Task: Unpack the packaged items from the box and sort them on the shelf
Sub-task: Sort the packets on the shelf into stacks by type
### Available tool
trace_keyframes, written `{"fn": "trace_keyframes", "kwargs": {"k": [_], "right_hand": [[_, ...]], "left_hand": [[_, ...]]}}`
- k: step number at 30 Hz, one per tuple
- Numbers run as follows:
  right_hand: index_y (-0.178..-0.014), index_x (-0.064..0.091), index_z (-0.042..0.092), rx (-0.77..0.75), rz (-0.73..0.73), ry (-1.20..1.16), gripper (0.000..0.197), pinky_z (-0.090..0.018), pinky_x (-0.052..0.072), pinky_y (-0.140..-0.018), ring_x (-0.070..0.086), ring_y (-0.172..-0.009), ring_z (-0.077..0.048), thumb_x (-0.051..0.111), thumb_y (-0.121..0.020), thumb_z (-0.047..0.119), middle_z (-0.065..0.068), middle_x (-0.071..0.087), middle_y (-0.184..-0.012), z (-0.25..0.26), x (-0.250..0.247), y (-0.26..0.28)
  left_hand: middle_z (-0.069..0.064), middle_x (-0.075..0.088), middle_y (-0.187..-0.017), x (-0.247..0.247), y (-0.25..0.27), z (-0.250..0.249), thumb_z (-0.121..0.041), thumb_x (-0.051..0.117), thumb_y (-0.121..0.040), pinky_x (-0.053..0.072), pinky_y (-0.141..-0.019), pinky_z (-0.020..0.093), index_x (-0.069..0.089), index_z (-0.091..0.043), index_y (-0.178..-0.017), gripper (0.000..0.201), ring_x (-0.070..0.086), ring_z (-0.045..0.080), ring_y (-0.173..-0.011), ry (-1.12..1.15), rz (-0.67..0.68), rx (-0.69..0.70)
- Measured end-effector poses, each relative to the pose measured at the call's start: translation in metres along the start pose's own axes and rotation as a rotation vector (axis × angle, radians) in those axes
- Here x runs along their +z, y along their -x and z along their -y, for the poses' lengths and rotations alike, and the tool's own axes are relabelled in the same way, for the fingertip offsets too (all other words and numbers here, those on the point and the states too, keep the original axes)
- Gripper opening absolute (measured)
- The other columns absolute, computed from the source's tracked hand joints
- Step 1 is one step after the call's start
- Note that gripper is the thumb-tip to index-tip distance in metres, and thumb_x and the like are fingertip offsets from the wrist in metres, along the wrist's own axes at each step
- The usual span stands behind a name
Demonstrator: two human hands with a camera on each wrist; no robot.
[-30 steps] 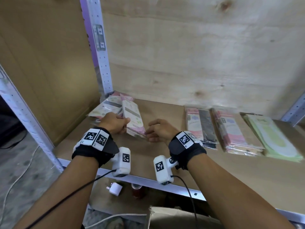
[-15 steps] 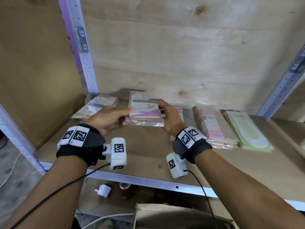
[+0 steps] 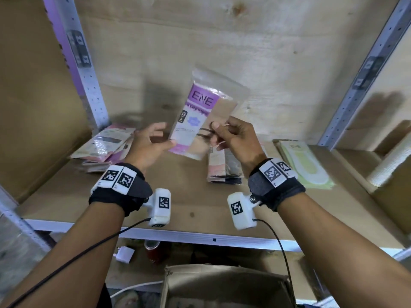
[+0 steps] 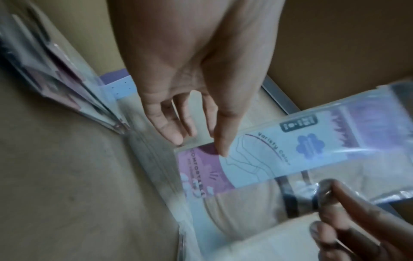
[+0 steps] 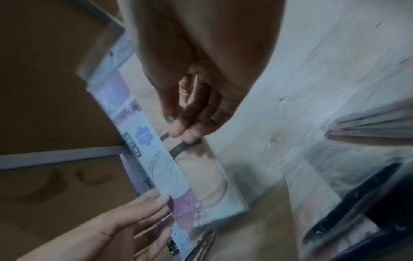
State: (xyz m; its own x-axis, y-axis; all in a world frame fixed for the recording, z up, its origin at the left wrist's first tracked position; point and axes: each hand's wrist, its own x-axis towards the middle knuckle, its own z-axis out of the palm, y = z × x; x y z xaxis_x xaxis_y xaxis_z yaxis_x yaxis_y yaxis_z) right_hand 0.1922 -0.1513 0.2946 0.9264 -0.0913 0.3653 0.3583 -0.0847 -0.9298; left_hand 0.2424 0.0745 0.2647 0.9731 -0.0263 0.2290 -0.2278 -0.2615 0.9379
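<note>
A bundle of clear packets (image 3: 195,121) with a purple "ENE" label is held upright above the wooden shelf (image 3: 189,207). My left hand (image 3: 165,134) pinches its lower left corner, thumb on the front (image 4: 198,144) and fingers behind. My right hand (image 3: 216,130) pinches the black rubber band (image 3: 203,135) that wraps the bundle's middle, as the right wrist view (image 5: 181,134) also shows. The cardboard box (image 3: 222,283) stands open below the shelf edge.
On the shelf lie a loose pile of packets (image 3: 104,147) at the back left, a pink-and-black stack (image 3: 222,167) in the middle and green packets (image 3: 304,165) at the right. Metal uprights (image 3: 82,70) (image 3: 360,78) frame the bay. A red can (image 3: 152,250) sits below.
The bundle went from lying on the shelf to being lifted and turned upright. My right hand shifted from its edge to the rubber band. The view tilted upward.
</note>
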Motion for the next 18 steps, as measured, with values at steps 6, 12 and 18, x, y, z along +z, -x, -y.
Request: {"fn": "trace_keyframes", "kwargs": {"k": [6,12,18], "right_hand": [[-0.065,0.058,0.005,0.079,-0.038,0.009,0.033,-0.023,0.033,-0.051,0.038,-0.048,-0.013,0.066,-0.095,0.017,-0.012,0.05,-0.061,-0.002,-0.025,0.01],[-0.062,0.05,0.013,0.236,0.077,0.156,0.04,-0.011,0.032,-0.034,0.041,-0.03,-0.004,0.064,-0.096,0.028,0.005,0.049,-0.047,-0.016,-0.043,0.026],[-0.126,0.061,-0.003,0.354,0.191,-0.012,0.043,-0.04,0.05,-0.098,0.067,-0.113,-0.031,0.062,-0.097,0.029,-0.02,0.067,-0.124,-0.03,-0.059,0.034]], "left_hand": [[-0.009,0.077,-0.104,0.016,0.008,-0.009,-0.023,0.079,-0.082,0.053,-0.09,0.031,0.076,-0.033,-0.104,0.024,0.07,0.008,-0.102,0.057,0.246,0.081],[0.006,0.076,-0.092,0.042,0.011,-0.014,-0.029,0.077,-0.085,0.057,-0.073,0.029,0.077,-0.02,-0.103,0.019,0.065,0.016,-0.079,0.215,0.301,-0.006],[0.005,0.071,-0.082,0.067,0.007,-0.011,-0.02,0.074,-0.088,0.048,-0.054,0.018,0.074,-0.005,-0.106,0.023,0.056,0.013,-0.066,0.277,0.298,-0.041]]}}
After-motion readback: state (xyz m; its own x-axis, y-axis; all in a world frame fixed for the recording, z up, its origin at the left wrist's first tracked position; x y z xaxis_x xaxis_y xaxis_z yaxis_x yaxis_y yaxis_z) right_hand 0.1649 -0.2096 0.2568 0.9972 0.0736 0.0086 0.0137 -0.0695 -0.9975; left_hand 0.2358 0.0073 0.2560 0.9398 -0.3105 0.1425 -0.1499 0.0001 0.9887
